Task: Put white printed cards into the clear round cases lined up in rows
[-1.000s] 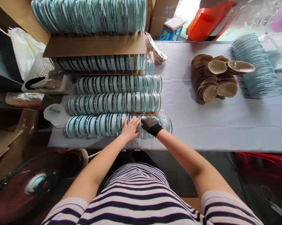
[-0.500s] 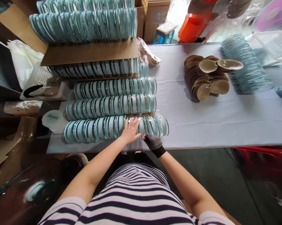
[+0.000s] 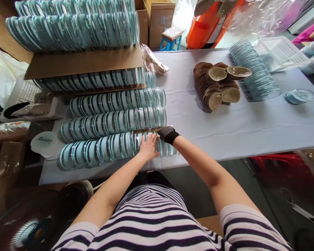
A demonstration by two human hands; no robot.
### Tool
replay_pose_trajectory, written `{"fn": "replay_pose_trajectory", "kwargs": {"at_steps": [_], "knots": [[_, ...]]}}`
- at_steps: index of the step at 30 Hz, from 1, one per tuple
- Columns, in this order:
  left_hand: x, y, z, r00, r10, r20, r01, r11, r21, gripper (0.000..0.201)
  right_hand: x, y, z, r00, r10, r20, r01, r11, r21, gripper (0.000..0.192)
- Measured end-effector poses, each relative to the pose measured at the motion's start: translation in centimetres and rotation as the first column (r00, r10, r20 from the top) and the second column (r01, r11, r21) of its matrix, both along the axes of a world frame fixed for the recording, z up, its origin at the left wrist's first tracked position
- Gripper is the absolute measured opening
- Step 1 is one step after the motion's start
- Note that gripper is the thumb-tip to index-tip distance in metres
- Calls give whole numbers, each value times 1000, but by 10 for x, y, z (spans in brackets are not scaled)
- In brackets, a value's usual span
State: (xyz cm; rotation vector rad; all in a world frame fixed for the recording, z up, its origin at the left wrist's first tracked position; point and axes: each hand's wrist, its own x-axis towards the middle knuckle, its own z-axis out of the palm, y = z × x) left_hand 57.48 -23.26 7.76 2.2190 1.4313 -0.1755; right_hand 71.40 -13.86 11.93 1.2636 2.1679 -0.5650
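Note:
Round glass dishes stand on edge in a long front row (image 3: 94, 151) along the table's near edge. My bare left hand (image 3: 148, 146) lies across the right part of this row, its fingers spread and touching the rims. My right hand (image 3: 167, 134), in a dark knitted glove, is just right of it, over the far side of the row. Its fingers are closed, and their tips are hidden, so what they hold, if anything, cannot be made out. Behind lie a second row of dishes (image 3: 115, 122) and a third row (image 3: 117, 101).
A cardboard sheet (image 3: 86, 64) bears more upright dishes (image 3: 73, 31) at the back left. Stacked brown oval shell-like pieces (image 3: 216, 89), a slanting glass stack (image 3: 253, 71), a single glass dish (image 3: 300, 96) and a white basket (image 3: 282, 52) stand to the right. A blue stool (image 3: 170, 40) is beyond.
My right hand has moved from the near side of the front row up to its far side. My left hand still rests on the row. The view has shifted towards the right.

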Motion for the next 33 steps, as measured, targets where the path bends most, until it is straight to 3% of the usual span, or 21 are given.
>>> {"fn": "replay_pose_trajectory", "kwargs": {"at_steps": [4,9,12,15,16,18,19,20,21,23,24,26,28,30,33], "knots": [[-3,3,1,1000,-8,28,8,1000,17,87,31,-75,-9,966,-230,-121,241,967,81,26],[-3,9,1,999,-27,27,27,1000,1,87,40,-163,-56,916,-382,-122,382,924,-23,30],[-3,9,3,999,-30,17,30,1000,-7,88,41,-184,-73,906,-406,-119,402,914,-57,31],[-3,6,8,1000,-5,11,5,1000,10,84,54,-179,-68,859,-437,-267,453,892,-1,33],[-1,5,11,1000,-5,20,5,999,34,82,60,-172,-63,808,-473,-352,524,850,60,34],[5,4,14,998,-39,55,34,995,93,81,74,-154,-51,637,-589,-497,734,661,158,39],[10,4,15,994,-72,76,63,991,116,82,79,-144,-46,541,-660,-522,819,555,147,41],[16,4,16,989,-109,97,96,987,128,82,84,-133,-42,459,-727,-511,870,483,94,42],[22,4,15,983,-144,112,129,983,133,82,87,-122,-38,411,-781,-470,888,459,13,42],[33,6,11,971,-203,125,187,974,131,78,91,-103,-31,435,-815,-382,851,511,-121,41],[37,8,8,966,-227,126,211,969,132,75,92,-93,-27,488,-792,-366,823,558,-110,41],[42,11,2,959,-256,120,239,961,139,70,91,-71,-19,629,-707,-323,755,654,40,41],[42,13,-4,959,-258,117,241,960,142,67,87,-44,-10,801,-579,-155,597,791,131,41],[41,15,-8,962,-246,120,230,964,135,66,78,-11,-3,913,-408,32,406,913,38,38],[39,18,-10,965,-233,120,219,968,122,66,58,33,-1,965,-235,121,249,960,-125,32]]}}
